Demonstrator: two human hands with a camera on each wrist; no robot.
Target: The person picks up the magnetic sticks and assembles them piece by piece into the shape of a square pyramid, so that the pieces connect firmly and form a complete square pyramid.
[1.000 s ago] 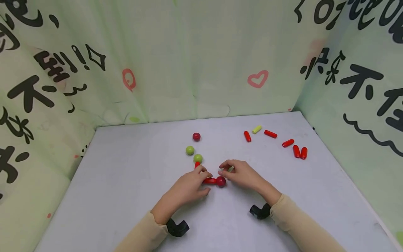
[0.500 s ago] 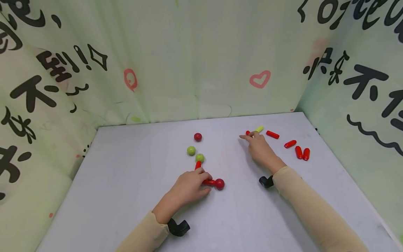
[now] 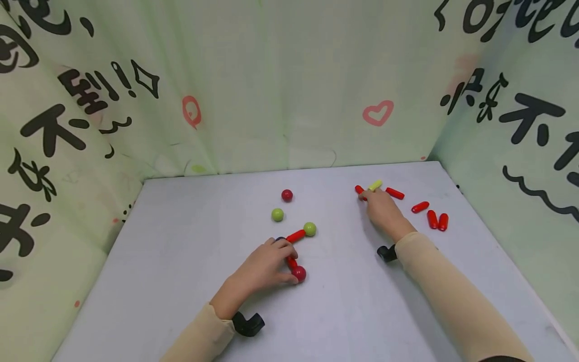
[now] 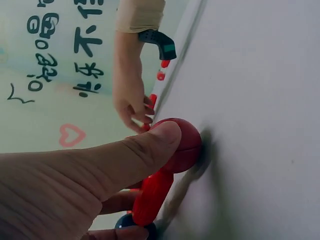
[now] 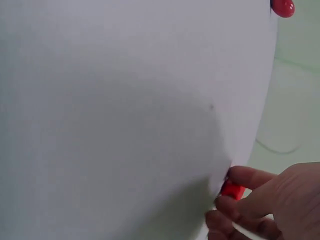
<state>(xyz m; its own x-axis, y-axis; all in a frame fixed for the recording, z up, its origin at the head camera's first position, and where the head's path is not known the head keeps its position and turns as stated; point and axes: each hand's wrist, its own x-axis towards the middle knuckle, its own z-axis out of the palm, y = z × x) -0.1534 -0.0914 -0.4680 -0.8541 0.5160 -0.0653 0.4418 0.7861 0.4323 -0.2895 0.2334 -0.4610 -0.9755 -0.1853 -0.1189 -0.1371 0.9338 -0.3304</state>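
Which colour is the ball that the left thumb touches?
The ball is dark red; the left wrist view shows it best.

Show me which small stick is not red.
It is the yellow stick, just beyond the right hand; all the other visible sticks are red.

A hand could pass along the left of the desk [image 3: 181, 221], or between the left hand [image 3: 267, 264] and right hand [image 3: 384, 213], where a ball-and-stick chain [image 3: 296, 236] juts in. Two loose balls [image 3: 287, 195] obstruct the far middle; red sticks [image 3: 432, 219] crowd the far right, a sleeve [image 3: 457, 291] the near right. Room under the left hand is hard to judge.
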